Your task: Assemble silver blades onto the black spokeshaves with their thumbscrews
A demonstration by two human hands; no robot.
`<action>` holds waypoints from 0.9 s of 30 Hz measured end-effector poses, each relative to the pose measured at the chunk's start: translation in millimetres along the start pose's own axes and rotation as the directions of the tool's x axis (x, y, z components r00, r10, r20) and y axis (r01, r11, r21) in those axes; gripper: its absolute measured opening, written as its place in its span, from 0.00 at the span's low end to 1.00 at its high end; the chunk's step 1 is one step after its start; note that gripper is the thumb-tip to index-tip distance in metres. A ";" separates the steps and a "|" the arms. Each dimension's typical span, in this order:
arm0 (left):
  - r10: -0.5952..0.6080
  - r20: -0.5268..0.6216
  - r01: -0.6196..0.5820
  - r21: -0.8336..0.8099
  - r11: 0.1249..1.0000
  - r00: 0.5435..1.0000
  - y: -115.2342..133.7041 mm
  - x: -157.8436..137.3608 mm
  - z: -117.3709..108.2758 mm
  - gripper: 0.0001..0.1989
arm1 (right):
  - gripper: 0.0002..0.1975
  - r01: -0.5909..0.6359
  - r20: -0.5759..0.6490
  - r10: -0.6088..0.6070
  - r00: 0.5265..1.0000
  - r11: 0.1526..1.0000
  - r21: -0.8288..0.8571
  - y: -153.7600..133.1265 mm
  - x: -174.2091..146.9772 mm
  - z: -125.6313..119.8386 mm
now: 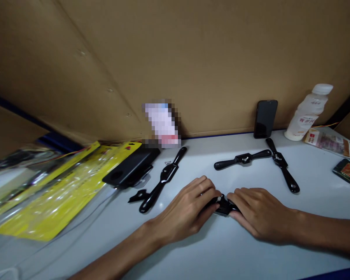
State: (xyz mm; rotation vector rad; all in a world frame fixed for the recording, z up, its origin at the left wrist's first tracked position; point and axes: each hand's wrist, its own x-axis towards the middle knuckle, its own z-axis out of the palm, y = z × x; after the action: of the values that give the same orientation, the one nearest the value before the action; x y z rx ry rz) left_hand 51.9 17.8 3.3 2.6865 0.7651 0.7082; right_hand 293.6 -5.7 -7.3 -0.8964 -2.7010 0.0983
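Note:
Between both hands, near the middle front of the table, is a black spokeshave (223,209). My left hand (191,206) is closed on its left end, with thumb and fingers near the screws at its middle. My right hand (258,213) grips the right handle, thumb beneath and fingers on top. The hands cover most of the tool. Left of them lies a second spokeshave (168,172), with a flat black metal piece (138,196) by its lower handle and small metal screws (167,163) beside it. Beyond my right hand rest two more spokeshaves, one crosswise (245,158), one slanted (279,159).
Yellow-edged clear packages (61,202) and a black box-like device (131,167) with a cable fill the left side. A phone (265,118) and a white-capped bottle (306,112) stand against the cardboard wall (210,62). Packets (332,144) lie at right; a blurred-out screen (163,122) leans behind.

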 end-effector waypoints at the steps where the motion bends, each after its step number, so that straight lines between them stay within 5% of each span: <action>1: -0.002 -0.008 0.002 -0.006 1.000 1.000 1.1 0.7 0.5 0.07 | 0.11 -0.007 -0.001 0.007 1.000 1.000 0.008 -0.2 0.4 -0.4; 12: 0.171 -0.010 -0.168 0.136 0.976 0.985 7.3 5.0 -0.4 0.12 | 0.20 0.136 -0.028 -0.142 0.990 0.981 -0.138 4.7 -2.1 0.1; 27: 0.164 0.114 -0.151 -0.116 0.982 0.980 4.0 5.6 -7.5 0.19 | 0.17 0.179 0.024 -0.177 0.984 0.975 -0.134 4.5 -0.7 -5.0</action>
State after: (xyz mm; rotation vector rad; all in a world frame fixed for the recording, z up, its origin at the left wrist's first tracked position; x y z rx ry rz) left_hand 53.9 18.4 13.2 2.6844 0.4743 0.5931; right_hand 298.2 -2.6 -3.4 -0.6860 -2.8120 -0.1197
